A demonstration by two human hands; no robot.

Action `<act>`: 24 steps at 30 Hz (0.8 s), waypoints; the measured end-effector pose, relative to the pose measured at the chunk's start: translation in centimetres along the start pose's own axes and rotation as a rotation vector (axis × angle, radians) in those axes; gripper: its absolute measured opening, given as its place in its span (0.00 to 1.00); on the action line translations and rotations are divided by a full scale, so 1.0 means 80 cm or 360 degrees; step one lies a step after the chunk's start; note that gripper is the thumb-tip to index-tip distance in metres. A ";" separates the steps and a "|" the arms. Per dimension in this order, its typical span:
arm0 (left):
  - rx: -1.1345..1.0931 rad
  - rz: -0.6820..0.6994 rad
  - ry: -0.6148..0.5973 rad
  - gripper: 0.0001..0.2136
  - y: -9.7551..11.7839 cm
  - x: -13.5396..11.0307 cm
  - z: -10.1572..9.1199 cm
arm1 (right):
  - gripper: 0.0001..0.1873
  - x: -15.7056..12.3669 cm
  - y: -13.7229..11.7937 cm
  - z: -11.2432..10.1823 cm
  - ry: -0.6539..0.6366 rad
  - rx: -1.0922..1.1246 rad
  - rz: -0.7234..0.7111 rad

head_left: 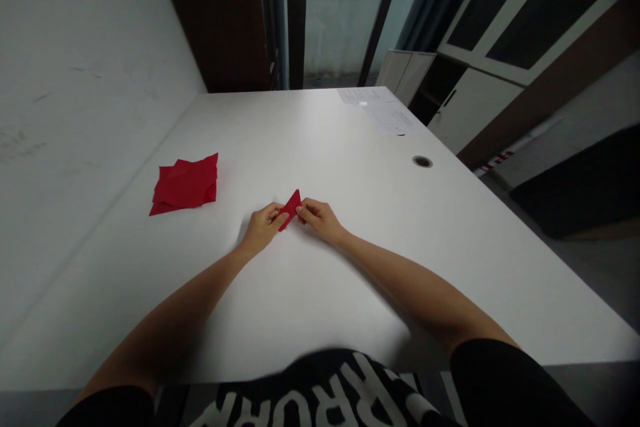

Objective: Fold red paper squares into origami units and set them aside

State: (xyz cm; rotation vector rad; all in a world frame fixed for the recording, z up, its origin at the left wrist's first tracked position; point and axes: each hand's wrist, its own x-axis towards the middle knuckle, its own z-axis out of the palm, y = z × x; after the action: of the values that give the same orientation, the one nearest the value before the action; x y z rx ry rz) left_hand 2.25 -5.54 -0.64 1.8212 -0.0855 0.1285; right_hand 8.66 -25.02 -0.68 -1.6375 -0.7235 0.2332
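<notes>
A small piece of folded red paper (292, 205) is held between my two hands, a little above the white table, with one pointed corner facing up. My left hand (264, 225) pinches its lower left side, the thumb lying across the front. On the right edge, my right hand (319, 216) grips it between thumb and bent fingers. The fingers behind the paper are partly hidden. To the left lies a loose stack of red paper sheets (186, 183), apart from both hands.
The white table (310, 147) meets a wall (90, 80) along its left side. Printed white sheets (387, 117) lie at the far right corner, near a round cable hole (423, 161). Beyond stand a glass door (347, 20) and white cabinets (473, 103).
</notes>
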 end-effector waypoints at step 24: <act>0.0337 -0.0103 -0.0077 0.13 0.003 0.003 -0.015 | 0.12 0.024 -0.025 -0.046 0.0008 -0.0304 -0.0149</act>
State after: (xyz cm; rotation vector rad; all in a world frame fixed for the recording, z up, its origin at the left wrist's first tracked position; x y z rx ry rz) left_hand 2.44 -4.47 -0.05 2.0366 -0.0485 0.0493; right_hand 11.46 -26.87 2.42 -1.7787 -0.8370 0.0950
